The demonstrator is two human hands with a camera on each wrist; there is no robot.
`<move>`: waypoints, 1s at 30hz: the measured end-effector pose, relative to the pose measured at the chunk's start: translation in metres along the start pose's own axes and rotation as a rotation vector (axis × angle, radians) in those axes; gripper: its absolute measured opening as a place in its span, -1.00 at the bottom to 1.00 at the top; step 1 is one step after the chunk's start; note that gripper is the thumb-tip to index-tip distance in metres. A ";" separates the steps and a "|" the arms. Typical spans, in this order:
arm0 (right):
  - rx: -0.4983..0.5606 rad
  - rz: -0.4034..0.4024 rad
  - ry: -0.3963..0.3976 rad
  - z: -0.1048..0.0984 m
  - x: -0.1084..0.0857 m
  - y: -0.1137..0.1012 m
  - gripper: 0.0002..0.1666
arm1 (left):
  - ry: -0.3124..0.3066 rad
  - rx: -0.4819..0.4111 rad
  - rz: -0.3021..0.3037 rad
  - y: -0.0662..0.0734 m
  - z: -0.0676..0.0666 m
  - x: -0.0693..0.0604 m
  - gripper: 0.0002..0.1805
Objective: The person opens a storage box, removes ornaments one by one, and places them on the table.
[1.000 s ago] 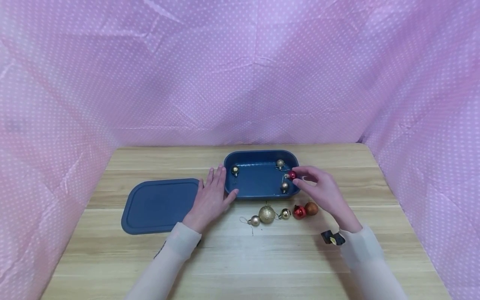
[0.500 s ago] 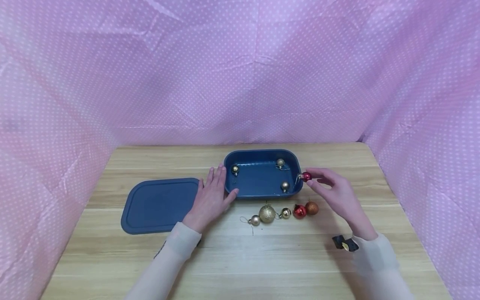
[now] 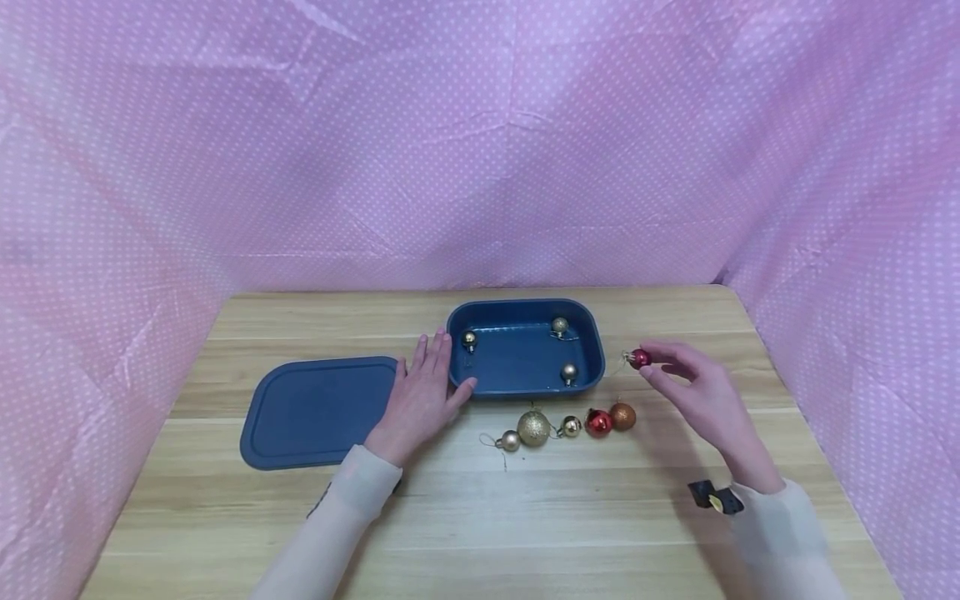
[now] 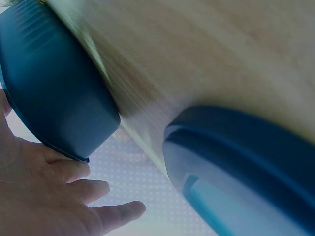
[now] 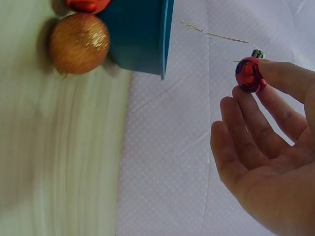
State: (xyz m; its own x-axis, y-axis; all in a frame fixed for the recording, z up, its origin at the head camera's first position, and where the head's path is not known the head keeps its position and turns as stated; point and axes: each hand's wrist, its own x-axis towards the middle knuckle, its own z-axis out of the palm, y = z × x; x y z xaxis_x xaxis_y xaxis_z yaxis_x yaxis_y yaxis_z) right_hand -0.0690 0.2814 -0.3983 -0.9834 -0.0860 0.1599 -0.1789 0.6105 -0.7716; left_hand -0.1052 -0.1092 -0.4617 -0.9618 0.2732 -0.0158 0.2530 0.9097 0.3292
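Note:
Between thumb and fingertips, the right hand (image 3: 701, 396) pinches a small dark red ornament (image 3: 639, 358) in the air, right of the blue box (image 3: 527, 392). In the right wrist view the red ornament (image 5: 249, 74) has a thin gold string hanging loose. The left hand (image 3: 423, 396) has its fingers straight and spread against the box's left side; the left wrist view shows these fingers (image 4: 81, 169) at the box rim. Inside the box lie three small gold ornaments, one at the left (image 3: 469, 338) and two at the right (image 3: 559, 326).
Left of the box lies a flat blue lid (image 3: 322, 412), partly behind the left hand. In front of the box is a row of ornaments: small gold, large glittery gold (image 3: 534, 428), another small gold, red (image 3: 598, 422) and orange (image 3: 622, 416). Pink dotted cloth (image 3: 480, 167) surrounds the table.
My right hand has carried the dark red ornament out of the box, over its right edge and farther right. My left hand stays at the box's left side.

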 end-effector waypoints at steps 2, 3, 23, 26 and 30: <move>-0.015 0.004 0.007 -0.001 -0.002 0.003 -0.57 | 0.001 -0.002 0.000 0.000 0.000 0.000 -0.02; -0.026 0.010 0.010 -0.002 -0.003 0.005 -0.58 | 0.002 -0.004 0.001 0.000 0.000 0.000 -0.02; -0.105 0.034 0.036 0.000 -0.015 0.049 -0.64 | 0.001 0.000 0.007 0.000 -0.001 0.000 -0.03; -0.107 0.037 0.028 0.000 -0.016 0.057 -0.64 | -0.003 0.001 0.005 0.000 -0.001 0.000 -0.03; -0.133 0.035 0.007 -0.001 -0.018 0.065 -0.63 | -0.004 -0.001 0.002 0.000 -0.002 0.000 -0.03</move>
State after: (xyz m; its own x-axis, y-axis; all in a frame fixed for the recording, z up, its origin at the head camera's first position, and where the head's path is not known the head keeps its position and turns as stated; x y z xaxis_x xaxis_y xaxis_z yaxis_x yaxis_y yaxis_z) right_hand -0.0629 0.3235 -0.4503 -0.9886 -0.0575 0.1390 -0.1382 0.7122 -0.6882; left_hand -0.1054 -0.1102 -0.4601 -0.9608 0.2767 -0.0191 0.2552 0.9087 0.3305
